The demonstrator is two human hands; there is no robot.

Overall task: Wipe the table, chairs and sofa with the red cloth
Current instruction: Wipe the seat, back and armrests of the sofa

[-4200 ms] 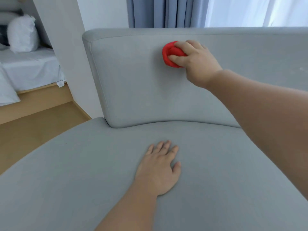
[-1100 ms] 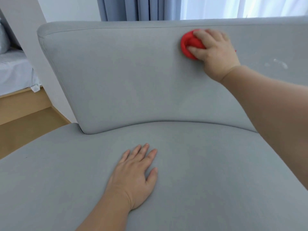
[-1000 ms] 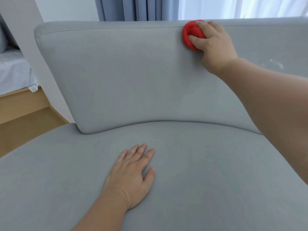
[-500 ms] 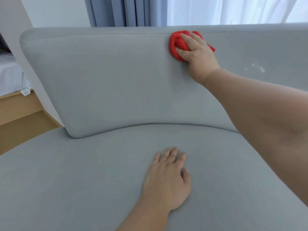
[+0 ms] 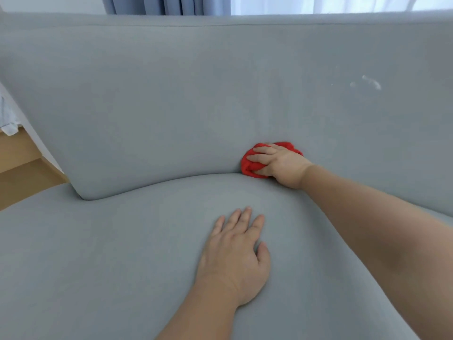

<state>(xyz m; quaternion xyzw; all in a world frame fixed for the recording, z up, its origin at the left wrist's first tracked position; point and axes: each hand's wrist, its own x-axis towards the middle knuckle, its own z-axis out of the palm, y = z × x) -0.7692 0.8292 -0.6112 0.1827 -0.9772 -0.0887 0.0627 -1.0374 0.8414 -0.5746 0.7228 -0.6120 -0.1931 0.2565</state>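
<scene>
The grey fabric sofa (image 5: 137, 101) fills the view, its backrest upright and its seat cushion below. A bunched red cloth (image 5: 248, 165) is pressed against the bottom of the backrest, right at the crease with the seat. My right hand (image 5: 279, 163) is closed over it, covering most of the cloth. On the seat cushion, nearer to me, my left hand (image 5: 236, 256) lies flat with its fingers spread and nothing in it. A few pale smudges (image 5: 371, 82) mark the backrest at upper right.
Blue-grey curtains (image 5: 157, 4) and a bright sheer curtain (image 5: 318, 3) hang behind the sofa. At the left edge are a wooden floor (image 5: 22, 182) and a bit of white bedding (image 5: 8, 126).
My right hand has swept the red cloth from the top edge of the backrest down to the crease above the seat. The view has moved closer to the sofa. My left hand stays flat on the seat.
</scene>
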